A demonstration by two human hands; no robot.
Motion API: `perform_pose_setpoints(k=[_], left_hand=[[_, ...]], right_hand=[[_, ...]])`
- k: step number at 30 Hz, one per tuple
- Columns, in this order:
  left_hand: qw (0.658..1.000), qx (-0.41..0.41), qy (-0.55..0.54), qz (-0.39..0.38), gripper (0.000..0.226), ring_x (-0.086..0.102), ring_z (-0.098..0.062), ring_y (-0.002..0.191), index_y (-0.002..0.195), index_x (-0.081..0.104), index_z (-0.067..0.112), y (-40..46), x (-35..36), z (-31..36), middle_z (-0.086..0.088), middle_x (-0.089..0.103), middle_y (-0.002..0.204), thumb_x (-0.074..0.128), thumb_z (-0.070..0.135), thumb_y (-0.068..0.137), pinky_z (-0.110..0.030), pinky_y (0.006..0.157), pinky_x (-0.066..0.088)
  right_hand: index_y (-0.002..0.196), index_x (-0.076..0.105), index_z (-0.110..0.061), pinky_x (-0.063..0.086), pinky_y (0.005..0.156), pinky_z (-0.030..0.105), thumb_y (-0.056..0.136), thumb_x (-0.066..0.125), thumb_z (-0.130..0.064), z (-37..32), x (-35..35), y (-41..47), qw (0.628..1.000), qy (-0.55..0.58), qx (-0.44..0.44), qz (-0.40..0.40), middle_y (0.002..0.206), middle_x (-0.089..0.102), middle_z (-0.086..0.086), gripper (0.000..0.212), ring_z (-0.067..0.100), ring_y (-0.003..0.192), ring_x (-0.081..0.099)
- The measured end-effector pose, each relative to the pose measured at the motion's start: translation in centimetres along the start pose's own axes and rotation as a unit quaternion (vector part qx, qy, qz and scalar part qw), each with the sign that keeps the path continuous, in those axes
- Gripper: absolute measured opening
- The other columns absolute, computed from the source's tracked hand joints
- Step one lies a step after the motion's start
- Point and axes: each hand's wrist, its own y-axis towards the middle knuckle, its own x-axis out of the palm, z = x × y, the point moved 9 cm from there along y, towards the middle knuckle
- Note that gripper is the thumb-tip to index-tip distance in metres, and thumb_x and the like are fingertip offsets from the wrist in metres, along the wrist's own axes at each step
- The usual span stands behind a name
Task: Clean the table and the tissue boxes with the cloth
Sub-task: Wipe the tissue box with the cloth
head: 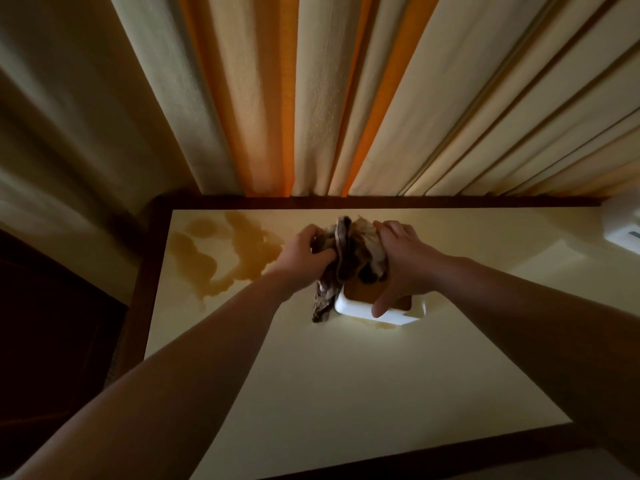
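Note:
A white tissue box (360, 310) with a brown wooden lid stands near the middle of the cream table (311, 375). My right hand (401, 261) grips the box from its right side, thumb on the front rim. My left hand (304, 252) holds a crumpled brown-and-grey cloth (349, 261) bunched over the box's top; a tail of it hangs down the box's left side to the table. A brownish liquid spill (221, 258) spreads over the table's far left part, left of my left hand.
A second white tissue box (623, 226) sits at the table's far right edge, partly cut off. Cream and orange curtains (329, 98) hang right behind the table's dark wooden rim (381, 201). Dark floor lies to the left.

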Motion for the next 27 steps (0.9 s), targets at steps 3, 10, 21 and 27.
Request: perform_pose_setpoints(k=[3,10,21,27], left_hand=[[0.999,-0.015,-0.024,0.028,0.015,0.068,-0.028,0.093,0.108,0.059,0.02,2.7,-0.2,0.6,-0.008,0.067,0.097,0.063,0.02,0.093,-0.053,0.087,0.061],[0.997,-0.074,-0.009,-0.008,0.024,0.065,-0.031,0.097,0.118,0.052,0.018,2.5,1.8,-2.7,-0.011,0.065,0.101,0.06,0.021,0.096,-0.049,0.087,0.059],[0.996,-0.07,-0.022,0.045,0.02,0.07,-0.026,0.094,0.115,0.058,0.021,-1.6,-2.1,-4.5,-0.007,0.07,0.102,0.065,0.02,0.096,-0.043,0.084,0.063],[0.989,-0.07,-0.058,0.113,0.015,0.07,-0.027,0.091,0.103,0.061,0.023,-2.6,-4.1,-4.3,-0.008,0.07,0.097,0.067,0.027,0.09,-0.051,0.083,0.062]], right_hand=[[0.16,0.009,-0.029,0.033,0.12,0.056,0.024,0.078,-0.093,0.1,0.1,0.3,1.0,-0.017,-0.017,0.006,0.157,0.022,-0.004,0.165,0.029,0.148,0.015],[0.16,0.01,-0.02,0.031,0.122,0.05,0.031,0.09,-0.079,0.1,0.1,0.1,1.0,-0.013,-0.006,0.003,0.159,0.015,-0.007,0.163,0.025,0.15,0.011],[0.164,-0.009,-0.013,0.024,0.123,0.055,0.052,0.076,-0.092,0.1,-1.4,-1.0,0.985,0.061,0.15,0.056,0.171,0.006,0.013,0.161,0.038,0.157,0.008],[0.163,-0.012,-0.004,0.031,0.12,0.051,0.054,0.081,-0.086,-1.5,-1.1,-1.2,0.969,0.077,0.22,0.075,0.167,0.012,0.023,0.165,0.045,0.152,0.021]])
